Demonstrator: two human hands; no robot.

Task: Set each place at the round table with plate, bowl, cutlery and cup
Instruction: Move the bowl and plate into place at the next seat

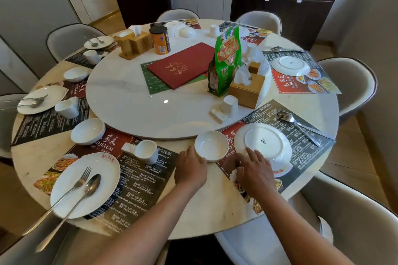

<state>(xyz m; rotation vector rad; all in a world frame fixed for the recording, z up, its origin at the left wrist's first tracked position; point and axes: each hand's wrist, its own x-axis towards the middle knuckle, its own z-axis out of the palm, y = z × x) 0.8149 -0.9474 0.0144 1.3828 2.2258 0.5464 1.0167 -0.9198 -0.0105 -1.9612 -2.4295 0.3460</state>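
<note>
Risk, table (215,211) level: the plate (263,143) lies upside down on the placemat (305,153) near the table edge; a careless flip may slide it off or knock the fork (299,123) beside it. Risk, bowl (212,146) level: it straddles the placemat edge and may tip if pushed. The cup (230,105) for this place stands on the turntable (172,92), not yet set. Left hand (190,168): fingers curled against the bowl's near rim. Right hand (255,170): fingers spread flat, touching the plate's near rim, gripping nothing.
</note>
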